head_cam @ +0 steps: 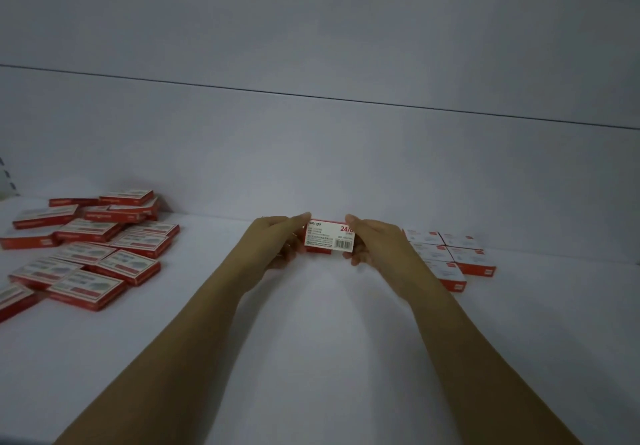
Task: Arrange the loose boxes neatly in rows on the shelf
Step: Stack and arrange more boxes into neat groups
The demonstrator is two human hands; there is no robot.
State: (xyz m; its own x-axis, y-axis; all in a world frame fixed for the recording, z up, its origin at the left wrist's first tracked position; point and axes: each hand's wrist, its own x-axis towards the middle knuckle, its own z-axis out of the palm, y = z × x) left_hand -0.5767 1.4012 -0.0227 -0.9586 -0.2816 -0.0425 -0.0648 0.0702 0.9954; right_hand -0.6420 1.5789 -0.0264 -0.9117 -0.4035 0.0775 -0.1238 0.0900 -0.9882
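The white shelf [329,334] spreads wide under both forearms. At its left a jumbled heap of red-and-white boxes [86,247] lies overlapping; at its right a small block of boxes [450,257] sits in tidy rows. Between them the left hand [277,244] and right hand [375,245] each pinch one end of a single box [329,240], near the back wall, barcode label facing the camera

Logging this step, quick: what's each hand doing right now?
Left hand: grips the left end of the red-and-white box.
Right hand: grips the right end of the same box.
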